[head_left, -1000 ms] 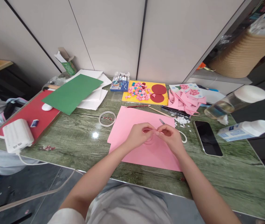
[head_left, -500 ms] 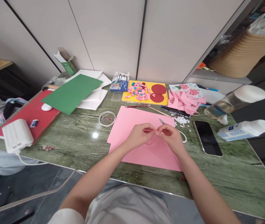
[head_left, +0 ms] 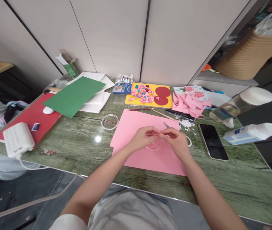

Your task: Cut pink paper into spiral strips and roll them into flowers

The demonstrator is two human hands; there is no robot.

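Over the pink sheets (head_left: 147,158) on the table, my left hand (head_left: 143,138) and my right hand (head_left: 174,140) meet fingertip to fingertip. Both pinch a small piece of pink paper (head_left: 159,134), mostly covered by the fingers. Just below it, a curved pink paper strip (head_left: 153,146) shows against the sheet. Scissors lie partly under my right hand, their blade (head_left: 165,125) sticking out past the fingers and a white handle (head_left: 189,141) showing on the other side. A red pencil (head_left: 140,109) and a wooden stick (head_left: 162,114) rest along the sheets' far edge.
Behind the sheets, a yellow sheet (head_left: 129,101) carries several small paper balls and red circles. Pink scraps (head_left: 193,107) and white paper bits (head_left: 187,124) lie to its right. A phone (head_left: 212,141) and bottles are at right; a tape roll (head_left: 110,122), green paper (head_left: 75,95) and power bank (head_left: 18,139) at left.
My fingers have shifted slightly around the pink paper piece and now cover more of it. The curved strip below shows a little more. Everything else stays in place.
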